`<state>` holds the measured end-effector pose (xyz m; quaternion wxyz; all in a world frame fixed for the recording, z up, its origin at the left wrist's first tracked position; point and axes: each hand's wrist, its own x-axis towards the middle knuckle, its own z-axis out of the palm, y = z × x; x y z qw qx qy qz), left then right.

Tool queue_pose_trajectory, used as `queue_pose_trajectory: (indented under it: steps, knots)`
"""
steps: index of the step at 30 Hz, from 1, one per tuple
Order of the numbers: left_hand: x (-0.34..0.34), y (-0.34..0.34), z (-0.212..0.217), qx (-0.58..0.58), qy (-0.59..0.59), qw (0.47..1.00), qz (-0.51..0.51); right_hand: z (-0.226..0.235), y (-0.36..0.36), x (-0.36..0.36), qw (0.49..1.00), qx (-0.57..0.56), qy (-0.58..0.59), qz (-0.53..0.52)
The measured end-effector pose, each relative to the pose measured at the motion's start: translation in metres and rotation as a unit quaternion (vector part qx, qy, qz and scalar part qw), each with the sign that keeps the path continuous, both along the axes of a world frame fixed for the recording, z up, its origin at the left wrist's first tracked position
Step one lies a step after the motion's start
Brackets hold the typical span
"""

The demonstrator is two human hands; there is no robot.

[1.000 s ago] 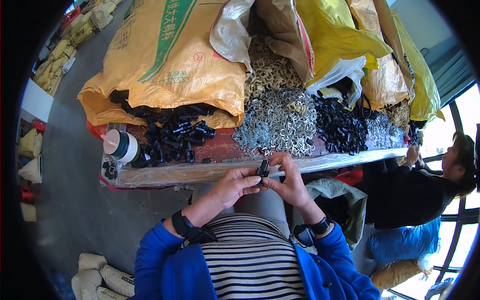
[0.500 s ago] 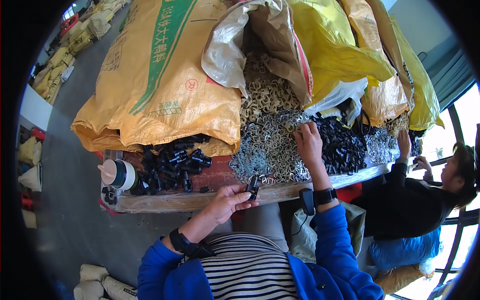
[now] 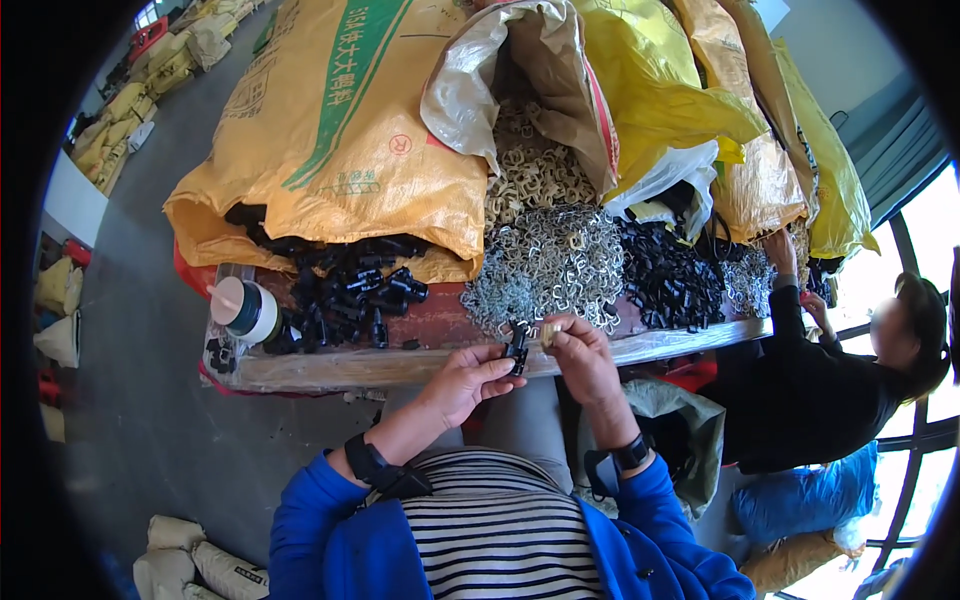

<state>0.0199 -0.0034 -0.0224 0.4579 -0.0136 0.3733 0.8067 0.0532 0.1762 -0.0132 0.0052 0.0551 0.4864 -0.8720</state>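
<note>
Between the thumb and fingers of my left hand (image 3: 470,380) stands a black plastic fitting (image 3: 516,348), held upright in front of the table edge. Close to its right, my right hand (image 3: 588,362) pinches a small cream-coloured plastic piece (image 3: 550,335). A narrow gap separates the two parts. Beyond my hands lie a heap of small metal clips (image 3: 560,260) and a pile of cream plastic pieces (image 3: 535,180). More black fittings (image 3: 355,300) spill from an orange woven sack (image 3: 400,190) at the left.
A white-and-dark jar with a pink lid (image 3: 243,308) stands at the table's left end. Black pieces (image 3: 675,280) are heaped on the right, below yellow sacks (image 3: 640,90). A co-worker (image 3: 830,390) in dark clothing reaches into the far right piles. An open sack (image 3: 690,410) hangs beside my right arm.
My right hand has come back from the heaps toward my left hand, now with a cream piece in its fingers. My left hand still holds the black fitting.
</note>
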Motion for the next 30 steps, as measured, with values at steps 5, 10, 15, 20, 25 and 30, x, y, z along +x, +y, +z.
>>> queue_pose_trajectory:
  steps: [5,10,15,20,25,30]
  knots:
    - [0.011,-0.006,0.010,0.009,-0.005,1.000,0.015,-0.006,-0.034,0.020,0.998,-0.051,0.043,-0.016]
    - [0.016,-0.011,0.010,0.012,-0.008,1.000,0.024,-0.012,-0.048,0.027,0.996,-0.062,0.048,-0.038]
    - [0.015,-0.014,0.006,0.015,-0.022,0.999,0.028,-0.014,-0.059,0.025,0.995,-0.073,0.020,-0.070]
    - [0.007,-0.014,-0.007,0.027,-0.047,0.998,0.035,-0.015,-0.060,0.016,0.996,0.002,0.021,-0.086]
    - [-0.003,-0.008,-0.015,0.032,-0.073,0.997,0.010,-0.029,-0.047,0.005,0.995,0.062,0.038,-0.066]
    - [-0.011,0.000,-0.019,0.021,-0.077,0.997,-0.001,-0.029,-0.038,-0.001,0.998,0.045,0.011,-0.050]
